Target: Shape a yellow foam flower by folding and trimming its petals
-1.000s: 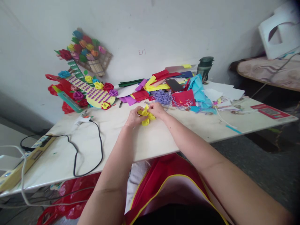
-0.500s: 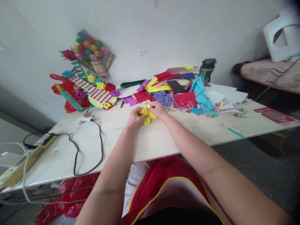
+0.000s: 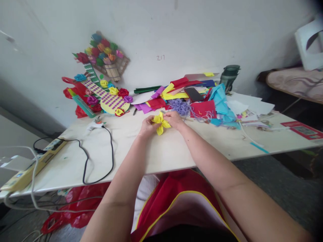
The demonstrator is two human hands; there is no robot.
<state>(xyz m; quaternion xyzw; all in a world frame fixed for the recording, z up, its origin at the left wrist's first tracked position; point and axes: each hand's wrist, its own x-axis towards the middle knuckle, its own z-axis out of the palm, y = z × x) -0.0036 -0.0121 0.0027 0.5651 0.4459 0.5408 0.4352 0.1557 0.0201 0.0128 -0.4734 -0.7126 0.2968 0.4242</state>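
Observation:
A yellow paper flower with several spread petals is held low over the white table. My left hand pinches it from the left side. On the other side, the fingers of my right hand are closed at an upper right petal. Just behind my hands lie a tangle of purple yarn and a red sheet with loose threads on it. The stem or underside of the flower is hidden.
A hot glue gun with a black cord lies left, near a yellow power strip. Behind stand a flower-decorated guitar shape and a green bottle. A phone rests on coloured paper. White papers lie right.
The view has swung slightly left, so things appear farther right. Both hands stay on the yellow flower, and its petals face the camera a little more openly.

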